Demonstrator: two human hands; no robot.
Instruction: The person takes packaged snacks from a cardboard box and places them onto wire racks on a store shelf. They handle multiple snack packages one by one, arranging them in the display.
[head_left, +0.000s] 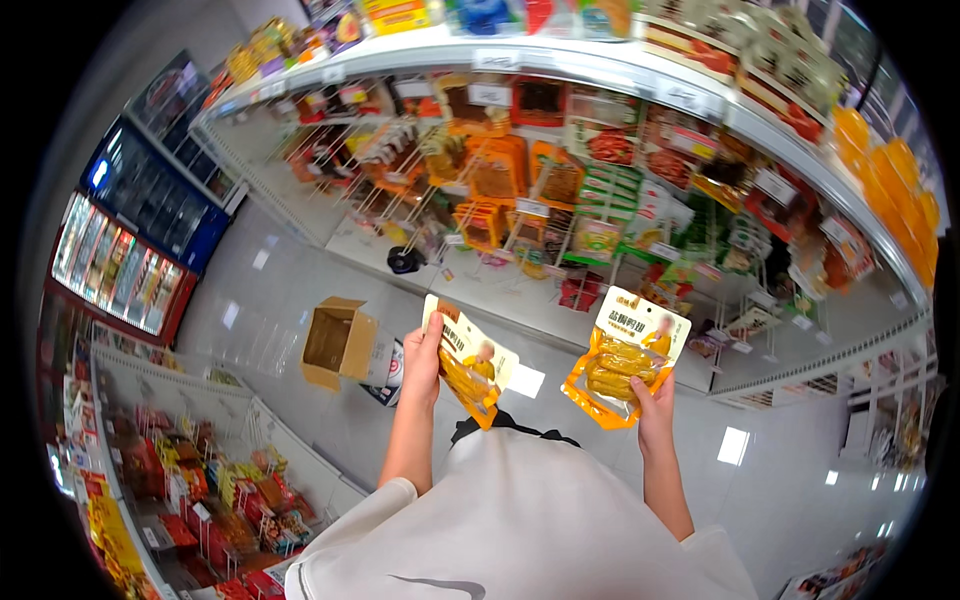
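My left hand (422, 361) grips one edge of a cream and orange snack pouch (471, 358), which is tilted so that its printed front shows at a slant. In my right hand (657, 409) is a matching pouch (621, 360), pinched at its lower right edge and facing up. Brown pieces of food show through this pouch's clear window. Both packs bear writing and a small printed figure. They are held apart in front of my white shirt, above the floor.
Ahead stands a shelf unit with hooks of hanging snack packs (497, 166) under a curved shelf edge (570, 64). An open cardboard box (337, 345) sits on the tiled floor (259, 300) to the left. Drinks fridges (116, 262) and another snack rack (225, 487) stand further left.
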